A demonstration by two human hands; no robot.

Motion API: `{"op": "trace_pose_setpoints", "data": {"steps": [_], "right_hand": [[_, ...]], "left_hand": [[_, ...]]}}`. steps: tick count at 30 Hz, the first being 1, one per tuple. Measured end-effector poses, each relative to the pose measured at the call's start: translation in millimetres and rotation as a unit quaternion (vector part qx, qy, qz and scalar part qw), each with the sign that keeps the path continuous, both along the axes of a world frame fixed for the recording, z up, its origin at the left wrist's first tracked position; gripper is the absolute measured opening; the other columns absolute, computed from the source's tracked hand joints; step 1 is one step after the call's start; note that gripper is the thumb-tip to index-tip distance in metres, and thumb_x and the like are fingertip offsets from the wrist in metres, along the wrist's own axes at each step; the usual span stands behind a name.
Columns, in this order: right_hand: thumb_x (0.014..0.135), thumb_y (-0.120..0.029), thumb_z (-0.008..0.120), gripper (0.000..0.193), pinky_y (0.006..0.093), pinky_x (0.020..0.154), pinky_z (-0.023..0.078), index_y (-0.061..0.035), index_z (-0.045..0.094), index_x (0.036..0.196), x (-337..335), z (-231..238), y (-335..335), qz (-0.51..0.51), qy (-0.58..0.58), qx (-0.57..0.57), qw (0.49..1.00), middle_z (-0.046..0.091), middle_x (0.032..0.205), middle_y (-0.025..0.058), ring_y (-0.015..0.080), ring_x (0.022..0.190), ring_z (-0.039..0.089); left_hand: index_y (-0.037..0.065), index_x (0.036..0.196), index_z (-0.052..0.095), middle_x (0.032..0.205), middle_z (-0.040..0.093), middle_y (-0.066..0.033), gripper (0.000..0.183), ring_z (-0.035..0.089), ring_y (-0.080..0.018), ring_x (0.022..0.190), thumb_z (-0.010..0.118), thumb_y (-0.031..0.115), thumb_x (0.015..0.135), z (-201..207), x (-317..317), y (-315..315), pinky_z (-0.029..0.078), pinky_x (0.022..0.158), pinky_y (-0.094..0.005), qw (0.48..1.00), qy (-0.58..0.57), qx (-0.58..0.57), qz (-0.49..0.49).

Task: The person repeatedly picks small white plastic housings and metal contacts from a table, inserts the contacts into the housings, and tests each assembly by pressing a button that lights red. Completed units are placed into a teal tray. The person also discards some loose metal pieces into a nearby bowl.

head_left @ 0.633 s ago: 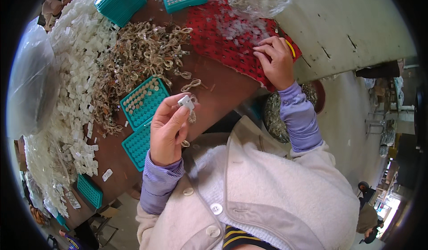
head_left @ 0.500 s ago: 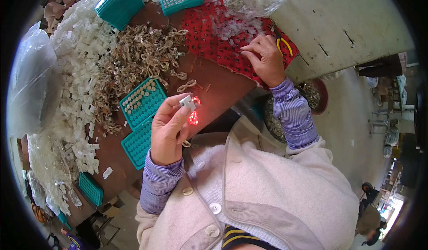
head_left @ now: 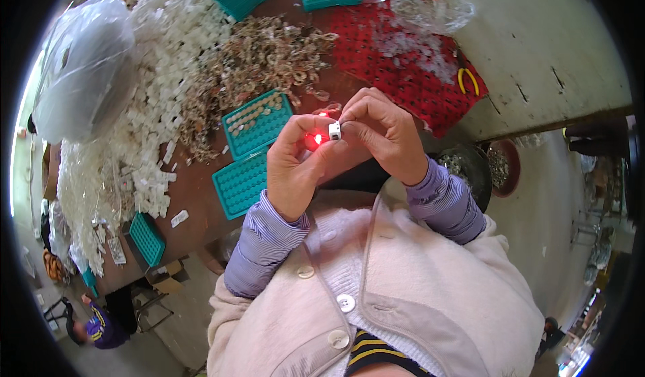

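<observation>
A small white battery case (head_left: 334, 131) is pinched between thumb and fingers of my left hand (head_left: 294, 165). Right beside it glow red lights (head_left: 317, 139), partly behind those fingers. My right hand (head_left: 390, 138) is closed, its thumb and fingertips touching or nearly touching the case's right side; whatever they pinch is too small to make out. Just left of my left hand lie two teal grid trays: the upper tray (head_left: 274, 123) has rows of round pale pieces in part of it, and the lower tray (head_left: 243, 187) shows bare cells.
Behind the trays spreads a heap of coiled wire lights (head_left: 248, 61), with a mound of clear plastic pieces (head_left: 158, 74) to its left. A red patterned cloth (head_left: 363, 51) carries clear bits and yellow-handled pliers (head_left: 468, 81). Tubs (head_left: 510, 169) stand below the table edge at right.
My right hand has come from the red cloth over to the white battery case. My left hand still holds the case, now turned. The whole view has shifted, the table sliding rightward.
</observation>
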State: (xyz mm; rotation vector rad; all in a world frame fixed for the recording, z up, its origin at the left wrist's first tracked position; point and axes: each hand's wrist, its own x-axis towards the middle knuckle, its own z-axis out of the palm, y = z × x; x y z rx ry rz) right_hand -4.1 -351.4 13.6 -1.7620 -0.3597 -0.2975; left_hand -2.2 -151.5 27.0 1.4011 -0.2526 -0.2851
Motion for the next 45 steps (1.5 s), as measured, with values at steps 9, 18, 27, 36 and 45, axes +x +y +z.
{"op": "trace_pose_setpoints", "data": {"steps": [9,18,27,36,45], "right_hand": [[0.095,-0.002,0.074,0.009,0.0383,0.098,0.053,-0.0039,0.066,0.1,-11.9,7.1,45.9,0.001,-0.067,0.037,0.997,0.071,0.102,0.0098,0.0235,0.1,0.067],[0.088,-0.003,0.076,0.015,0.0557,0.107,0.054,-0.0055,0.064,0.095,-21.1,9.3,33.4,-0.015,-0.235,-0.136,0.962,0.07,0.099,0.0101,0.0334,0.095,0.069],[0.085,-0.011,0.083,0.024,0.0473,0.1,0.053,-0.0081,0.074,0.107,-12.6,-15.7,26.0,-0.033,-0.126,-0.198,0.972,0.07,0.106,0.0101,0.0322,0.102,0.069],[0.083,-0.01,0.08,0.02,0.0493,0.105,0.045,-0.007,0.068,0.099,47.7,-26.7,38.2,-0.014,-0.172,-0.31,0.935,0.07,0.118,0.0111,0.0326,0.121,0.063],[0.083,-0.001,0.079,0.019,0.0438,0.087,0.057,-0.0057,0.067,0.096,12.5,-3.2,61.7,0.019,-0.231,-0.173,0.957,0.069,0.086,0.0082,0.0299,0.08,0.071]], "left_hand": [[-0.001,0.141,0.064,0.091,0.07,0.0033,0.033,0.043,0.0011,0.059,0.062,0.013,0.111,-4.5,-16.7,51.6,0.031,0.052,-0.0178,0.99,0.103,-0.1,-0.011],[0.001,0.126,0.073,0.095,0.075,0.0017,0.025,0.05,0.0007,0.065,0.071,0.017,0.107,-8.2,-23.7,47.0,0.038,0.056,-0.0175,0.997,0.067,-0.043,-0.013],[0.005,0.119,0.072,0.101,0.073,-0.0014,0.029,0.058,-0.0034,0.078,0.059,0.03,0.113,-27.5,-18.8,55.5,0.045,0.063,-0.0218,0.986,0.141,-0.091,-0.002],[0.006,0.113,0.066,0.111,0.068,-0.0121,0.036,0.067,-0.0151,0.086,0.054,0.04,0.113,-17.4,6.1,96.4,0.065,0.064,-0.0319,0.917,0.232,-0.322,-0.026],[0.004,0.11,0.073,0.107,0.073,-0.0021,0.015,0.069,-0.0057,0.084,0.081,0.003,0.097,-1.5,-21.1,57.4,0.058,0.059,-0.0212,0.987,0.055,0.069,0.136]]}}
